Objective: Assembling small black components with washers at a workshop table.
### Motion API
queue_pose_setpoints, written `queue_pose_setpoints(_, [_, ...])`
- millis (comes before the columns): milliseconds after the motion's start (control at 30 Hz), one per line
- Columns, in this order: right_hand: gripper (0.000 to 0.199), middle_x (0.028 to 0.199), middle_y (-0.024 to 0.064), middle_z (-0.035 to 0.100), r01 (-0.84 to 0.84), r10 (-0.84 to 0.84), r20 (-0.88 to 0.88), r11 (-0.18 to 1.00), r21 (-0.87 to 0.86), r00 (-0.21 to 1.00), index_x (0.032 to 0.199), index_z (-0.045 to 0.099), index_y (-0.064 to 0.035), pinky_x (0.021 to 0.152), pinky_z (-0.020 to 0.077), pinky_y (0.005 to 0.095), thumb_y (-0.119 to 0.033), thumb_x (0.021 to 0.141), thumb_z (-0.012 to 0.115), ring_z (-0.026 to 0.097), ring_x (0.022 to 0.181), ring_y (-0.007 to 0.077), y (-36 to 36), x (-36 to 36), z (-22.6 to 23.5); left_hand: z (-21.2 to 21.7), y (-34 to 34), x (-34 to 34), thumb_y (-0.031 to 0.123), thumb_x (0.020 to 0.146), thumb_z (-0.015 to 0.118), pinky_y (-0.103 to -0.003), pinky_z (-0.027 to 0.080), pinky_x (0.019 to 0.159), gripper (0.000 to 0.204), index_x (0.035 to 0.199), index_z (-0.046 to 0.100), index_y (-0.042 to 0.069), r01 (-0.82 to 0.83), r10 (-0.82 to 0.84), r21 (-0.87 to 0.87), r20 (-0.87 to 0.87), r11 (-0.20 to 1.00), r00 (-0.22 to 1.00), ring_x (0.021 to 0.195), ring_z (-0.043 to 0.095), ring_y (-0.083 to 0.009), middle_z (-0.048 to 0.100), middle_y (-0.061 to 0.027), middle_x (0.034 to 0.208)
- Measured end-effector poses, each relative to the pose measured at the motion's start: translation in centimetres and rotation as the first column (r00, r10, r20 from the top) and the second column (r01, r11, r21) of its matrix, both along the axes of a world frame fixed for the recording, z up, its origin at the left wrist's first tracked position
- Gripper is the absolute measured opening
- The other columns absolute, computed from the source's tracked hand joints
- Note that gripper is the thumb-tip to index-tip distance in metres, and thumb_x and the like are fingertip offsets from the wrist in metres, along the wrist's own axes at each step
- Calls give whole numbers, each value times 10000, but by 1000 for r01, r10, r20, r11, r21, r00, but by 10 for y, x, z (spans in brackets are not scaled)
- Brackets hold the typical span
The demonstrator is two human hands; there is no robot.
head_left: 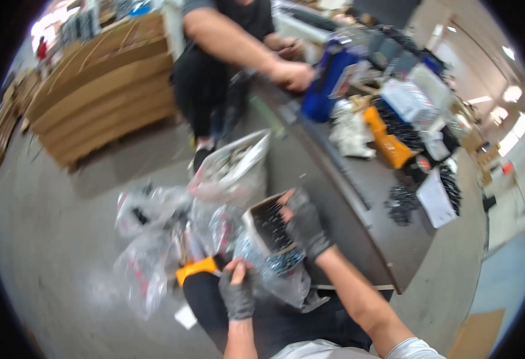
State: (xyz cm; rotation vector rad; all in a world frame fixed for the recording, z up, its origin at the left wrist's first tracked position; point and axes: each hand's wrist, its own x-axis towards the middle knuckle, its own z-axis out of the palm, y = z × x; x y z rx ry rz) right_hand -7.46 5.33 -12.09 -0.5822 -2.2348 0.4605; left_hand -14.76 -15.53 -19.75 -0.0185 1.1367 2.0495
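Note:
My right hand (pixel 308 224), in a grey glove with bare fingertips, is at the right rim of a small open cardboard box (pixel 252 230). Its fingers bend over the edge, their tips above many small dark parts (pixel 272 224) inside. The box tilts toward me among plastic bags. Below it, a clear bag (pixel 290 281) holds small bluish-dark pieces near its top. My left hand (pixel 237 291), gloved alike, is closed above my leg, thumb against fingers; anything in it is too small to make out. An orange-yellow object (pixel 196 270) lies just left of it.
A white sack (pixel 232 170) with light pieces and several clear bags (pixel 140 269) crowd the left. The dark table (pixel 310 179) carries orange bins (pixel 388 137), a dark pile (pixel 401 203) and a white box (pixel 407 99). Across it, a person's hand (pixel 292 75) touches a blue container (pixel 328 78).

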Motion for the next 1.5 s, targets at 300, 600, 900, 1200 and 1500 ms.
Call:
queue_pose_setpoints(300, [551, 1388, 225, 522, -484, 294, 543, 840, 245, 786, 1351, 550, -69, 1015, 442, 396, -224, 824, 581, 548, 1248, 299, -136, 119, 62, -5, 13, 8, 236, 935, 671, -319, 429, 592, 207, 866, 638, 44, -66, 64, -1, 264, 998, 962, 642, 512, -185, 598, -54, 785])
queue_pose_setpoints(600, [195, 562, 79, 582, -785, 533, 636, 587, 196, 558, 634, 671, -78, 412, 376, 436, -211, 757, 598, 572, 505, 260, -141, 104, 75, 14, 18, -25, 216, 954, 613, -331, 458, 578, 126, 935, 611, 92, -83, 64, -106, -179, 991, 982, 634, 513, -172, 559, -18, 744])
queue_pose_setpoints(900, [198, 917, 111, 713, -859, 578, 814, 444, -255, 57, 870, 747, -106, 725, 548, 438, -245, 765, 652, 691, 864, 284, -115, 68, 91, -91, -5, -158, 157, 885, 674, -381, 563, 706, 277, 1120, 635, 14, -187, 39, -333, -405, 924, 913, 762, 693, -265, 705, -122, 860])
queue_pose_setpoints(1200, [393, 1052, 150, 684, -877, 697, 709, 269, -399, -108, 1073, 681, -98, 886, 494, 496, -346, 773, 630, 629, 1029, 345, -98, 67, 75, -81, 50, -120, 312, 875, 633, -451, 537, 784, 288, 986, 723, 61, -315, -765, -774, -617, 549, 184, 852, 686, -372, 700, -205, 883])
queue_pose_setpoints(1500, [441, 1136, 161, 662, -797, 652, 746, 374, -475, -139, 1124, 665, -86, 953, 468, 496, -348, 770, 636, 608, 1092, 353, -97, 66, 93, -120, 68, -134, 304, 861, 668, -400, 522, 874, 311, 1096, 713, 107, -128, -889, -886, -455, 447, 48, 965, 684, -333, 716, -159, 1015])
